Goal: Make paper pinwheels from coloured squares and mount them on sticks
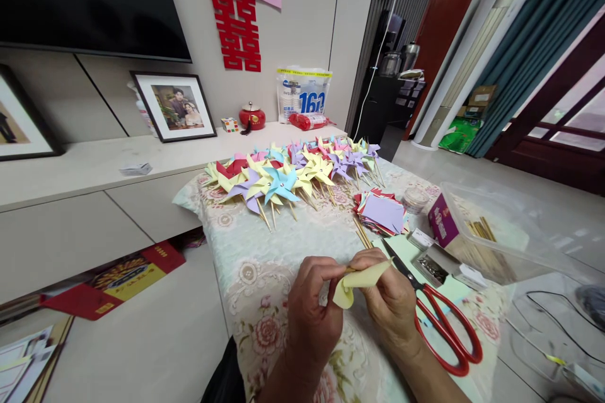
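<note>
Near the table's front, my left hand (312,305) and my right hand (390,293) are closed with pinched fingers on a pale yellow paper pinwheel (368,278). Its paper is folded and curled, and part of it is hidden by my fingers. To the right of my right hand lie red-handled scissors (449,330), blades pointing away. Thin wooden sticks (362,233) lie just beyond my hands. Farther off is a stack of coloured paper sheets (384,212), lilac on top. A small open box of metal fasteners (432,269) sits beside the scissors.
Many finished pinwheels (281,184) on sticks cover the table's far side. A clear plastic bin (491,249) with sticks stands at the right, near a round clear tub (416,199). Behind, a white cabinet (174,157) carries framed photos and a red pot (252,118).
</note>
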`<state>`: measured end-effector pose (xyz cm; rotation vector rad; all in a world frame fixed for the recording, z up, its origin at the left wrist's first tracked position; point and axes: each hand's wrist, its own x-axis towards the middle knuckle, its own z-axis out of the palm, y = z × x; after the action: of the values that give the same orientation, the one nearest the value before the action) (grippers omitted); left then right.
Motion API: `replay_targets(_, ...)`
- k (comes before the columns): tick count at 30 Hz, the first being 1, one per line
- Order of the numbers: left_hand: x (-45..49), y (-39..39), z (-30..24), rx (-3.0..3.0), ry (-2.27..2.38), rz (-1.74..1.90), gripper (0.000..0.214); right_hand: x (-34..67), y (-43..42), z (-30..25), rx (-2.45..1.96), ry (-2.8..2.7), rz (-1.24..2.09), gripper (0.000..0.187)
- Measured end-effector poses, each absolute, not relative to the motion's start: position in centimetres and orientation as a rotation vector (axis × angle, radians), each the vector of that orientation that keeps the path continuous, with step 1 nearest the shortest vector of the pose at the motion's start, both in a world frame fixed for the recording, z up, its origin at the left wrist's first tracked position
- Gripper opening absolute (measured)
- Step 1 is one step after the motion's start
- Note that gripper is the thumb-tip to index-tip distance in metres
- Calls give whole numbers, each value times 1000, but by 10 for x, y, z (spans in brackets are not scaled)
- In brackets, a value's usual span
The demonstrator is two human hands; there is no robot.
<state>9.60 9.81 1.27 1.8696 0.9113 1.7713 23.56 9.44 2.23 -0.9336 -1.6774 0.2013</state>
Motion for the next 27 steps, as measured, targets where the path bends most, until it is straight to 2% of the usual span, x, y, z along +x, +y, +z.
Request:
replay_targets(14, 98, 98, 12, 1857, 932, 1731, 25, 237, 97, 21, -916, -1713, 138, 22)
replay_targets(21, 102, 105, 1, 1658, 1026, 1521, 22, 246, 102, 22, -1145, -1630, 413, 7)
replay_targets(27, 101, 107, -1, 1470, 1076, 1334, 10, 251, 104, 21, -1199, -1534, 645, 17)
